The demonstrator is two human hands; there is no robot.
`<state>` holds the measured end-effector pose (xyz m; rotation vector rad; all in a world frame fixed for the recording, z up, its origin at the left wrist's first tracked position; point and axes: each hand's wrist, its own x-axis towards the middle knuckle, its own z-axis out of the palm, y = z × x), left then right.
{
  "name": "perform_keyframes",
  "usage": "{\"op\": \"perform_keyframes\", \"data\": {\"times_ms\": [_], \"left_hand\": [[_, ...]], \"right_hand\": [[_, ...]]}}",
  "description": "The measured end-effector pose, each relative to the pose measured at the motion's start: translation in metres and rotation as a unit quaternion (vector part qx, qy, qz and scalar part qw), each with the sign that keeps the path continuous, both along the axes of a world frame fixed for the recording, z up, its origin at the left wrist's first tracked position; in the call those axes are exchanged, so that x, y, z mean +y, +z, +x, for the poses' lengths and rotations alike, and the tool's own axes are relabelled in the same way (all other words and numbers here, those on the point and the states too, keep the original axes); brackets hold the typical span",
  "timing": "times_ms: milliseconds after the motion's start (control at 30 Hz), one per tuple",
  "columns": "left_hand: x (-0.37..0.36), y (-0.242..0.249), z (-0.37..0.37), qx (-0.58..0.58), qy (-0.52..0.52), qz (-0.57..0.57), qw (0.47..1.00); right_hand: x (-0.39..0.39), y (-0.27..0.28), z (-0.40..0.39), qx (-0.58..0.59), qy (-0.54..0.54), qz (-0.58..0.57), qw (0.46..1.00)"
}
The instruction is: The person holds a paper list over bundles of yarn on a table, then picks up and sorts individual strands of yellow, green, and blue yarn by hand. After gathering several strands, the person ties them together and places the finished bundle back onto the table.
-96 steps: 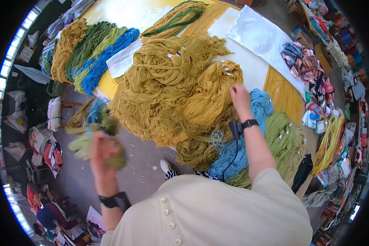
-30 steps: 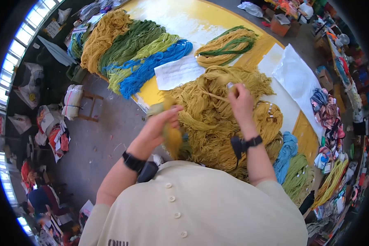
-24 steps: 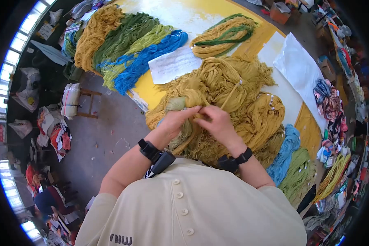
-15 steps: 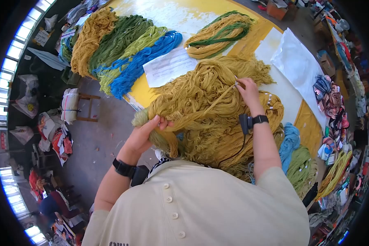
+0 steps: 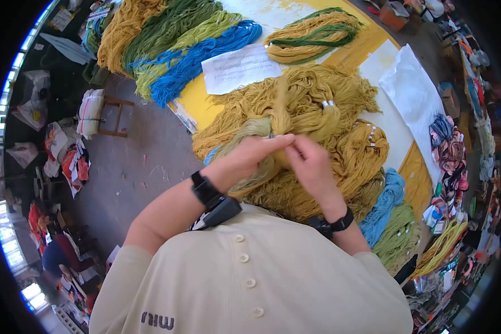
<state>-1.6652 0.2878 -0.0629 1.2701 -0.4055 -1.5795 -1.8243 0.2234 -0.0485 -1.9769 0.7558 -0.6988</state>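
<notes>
A large heap of mustard-yellow yarn (image 5: 328,94) lies on the table in front of the body. My left hand (image 5: 259,153) is closed around a strand of yarn at the heap's near side, beside a pale green skein (image 5: 250,131). Touching its fingertips, my right hand (image 5: 312,167) is pinched and slightly blurred; whatever is between its fingers is too small to make out. Upward from the two hands runs a bundle of yellow yarn (image 5: 281,108).
Orange, green and blue skeins (image 5: 206,53) lie at the back left, beside a written paper sheet (image 5: 242,69). A yellow-green skein (image 5: 314,34) sits behind the heap. White plastic (image 5: 414,83) and light blue yarn (image 5: 385,200) are at the right. A wooden stool (image 5: 116,117) stands left.
My right hand has come down and left from the heap to meet my left hand, which has moved right and up. The yarn stretched between them is now gathered at the hands.
</notes>
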Motion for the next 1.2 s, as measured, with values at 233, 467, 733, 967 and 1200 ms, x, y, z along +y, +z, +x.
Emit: {"op": "perform_keyframes", "data": {"times_ms": [233,467,733,967,1200], "left_hand": [[0.018,0.0,0.011,-0.027,-0.03,-0.055,0.998],[0.21,0.09,0.164,-0.072,0.175,-0.194,0.962],[0.408,0.197,0.3,-0.199,0.592,-0.295,0.723],[0.329,0.021,0.297,-0.271,0.16,0.192,0.929],[0.39,-0.062,0.331,-0.652,-0.118,0.261,0.702]], "right_hand": [[-0.094,-0.086,-0.011,0.232,-0.091,-0.132,0.959],[-0.158,-0.269,-0.016,-0.171,-0.289,0.395,0.855],[-0.145,-0.234,-0.016,-0.269,-0.199,0.452,0.827],[-0.113,-0.158,-0.044,0.398,-0.169,-0.287,0.855],[0.042,-0.048,0.127,0.272,-0.087,-0.264,0.921]]}}
